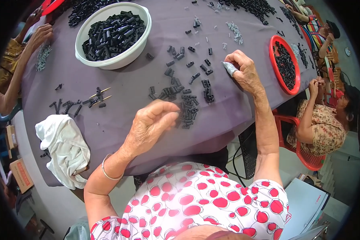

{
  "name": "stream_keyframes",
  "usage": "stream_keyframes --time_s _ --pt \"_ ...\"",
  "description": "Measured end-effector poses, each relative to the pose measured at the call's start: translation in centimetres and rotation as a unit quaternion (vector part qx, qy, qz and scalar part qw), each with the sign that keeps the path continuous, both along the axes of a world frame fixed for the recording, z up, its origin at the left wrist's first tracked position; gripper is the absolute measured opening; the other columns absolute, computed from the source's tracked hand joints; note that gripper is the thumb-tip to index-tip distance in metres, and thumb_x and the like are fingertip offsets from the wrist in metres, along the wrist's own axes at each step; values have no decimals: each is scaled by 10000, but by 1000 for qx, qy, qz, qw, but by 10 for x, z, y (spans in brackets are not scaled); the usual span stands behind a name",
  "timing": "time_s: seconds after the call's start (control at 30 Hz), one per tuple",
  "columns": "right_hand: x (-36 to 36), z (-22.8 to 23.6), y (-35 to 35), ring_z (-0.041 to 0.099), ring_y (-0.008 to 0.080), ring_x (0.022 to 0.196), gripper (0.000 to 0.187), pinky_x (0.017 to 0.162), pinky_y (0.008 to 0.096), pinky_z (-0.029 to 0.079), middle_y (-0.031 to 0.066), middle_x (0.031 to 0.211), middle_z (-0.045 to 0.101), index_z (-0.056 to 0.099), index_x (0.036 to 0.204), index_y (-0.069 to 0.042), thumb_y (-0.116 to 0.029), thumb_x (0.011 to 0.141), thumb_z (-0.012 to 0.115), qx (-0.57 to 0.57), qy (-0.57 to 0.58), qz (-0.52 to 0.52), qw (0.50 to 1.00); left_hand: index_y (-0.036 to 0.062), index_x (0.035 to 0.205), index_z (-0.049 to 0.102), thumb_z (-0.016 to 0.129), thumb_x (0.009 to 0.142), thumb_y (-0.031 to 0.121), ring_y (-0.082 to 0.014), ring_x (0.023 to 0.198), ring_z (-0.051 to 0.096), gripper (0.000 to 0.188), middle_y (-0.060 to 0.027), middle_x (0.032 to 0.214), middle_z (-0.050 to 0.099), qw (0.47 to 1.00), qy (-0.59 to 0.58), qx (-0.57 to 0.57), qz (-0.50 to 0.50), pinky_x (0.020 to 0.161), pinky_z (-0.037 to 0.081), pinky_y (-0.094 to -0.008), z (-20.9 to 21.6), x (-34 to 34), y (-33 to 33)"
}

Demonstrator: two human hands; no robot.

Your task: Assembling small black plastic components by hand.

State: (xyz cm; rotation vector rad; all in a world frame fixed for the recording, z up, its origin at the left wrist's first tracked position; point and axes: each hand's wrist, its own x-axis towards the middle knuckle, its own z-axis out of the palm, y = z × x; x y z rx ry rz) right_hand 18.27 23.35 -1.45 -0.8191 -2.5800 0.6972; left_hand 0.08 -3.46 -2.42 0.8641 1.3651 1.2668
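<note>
My left hand (pixel 153 125) hovers at the near edge of a heap of small black plastic parts (pixel 188 110). Its fingers curl in toward the thumb, slightly blurred, and whatever they may hold does not show. My right hand (pixel 245 72) is closed above the cloth, right of the loose parts. A silvery-grey wrapping (pixel 230 69) shows at its thumb and fingertips; anything gripped there is hidden. Between the hands and farther off, several black cylinder-like pieces (pixel 191 64) lie scattered. Beyond my right hand is a small pile of shiny metal bits (pixel 235 33).
A white tub (pixel 81 58) full of black parts stands at the far left. On the right is a red basket (pixel 275 66) of small dark pieces. A white cloth (pixel 64 150) and thin wooden sticks (pixel 101 97) lie left. Other people sit around the purple-grey covered table (pixel 120 86).
</note>
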Motion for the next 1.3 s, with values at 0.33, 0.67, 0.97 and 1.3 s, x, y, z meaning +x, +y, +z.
stream_keyframes --time_s 0.33,0.67,0.97,1.3 --pt "-12 48 -88 487 103 689 108 621 249 390 9 762 542 626 853 -13 -81 801 693 -232 30 166 958 -26 1046 649 623 932 87 -60 709 589 163 -23 806 649 999 -22 20 31 664 509 -203 4 6 7" --pt "-24 46 -115 542 166 654 152 605 289 442 64 757 549 609 840 -9 -21 697 657 -209 -7 173 962 -38 993 638 653 888 55 -90 696 590 141 -49 796 586 993 70 91 31 610 484 -240 -2 11 4" --pt "-25 39 -114 546 152 666 163 604 286 440 50 759 564 619 867 -7 -86 761 714 -250 23 141 958 -35 995 639 641 891 57 -87 714 597 138 -44 813 605 996 51 77 20 620 492 -235 5 9 5" --pt "-18 29 -88 615 273 838 300 720 351 501 103 940 612 630 946 -26 91 670 615 14 96 54 994 -19 1048 620 621 943 150 -88 767 627 199 -44 850 665 988 -143 -10 -63 692 522 -227 8 5 -1"
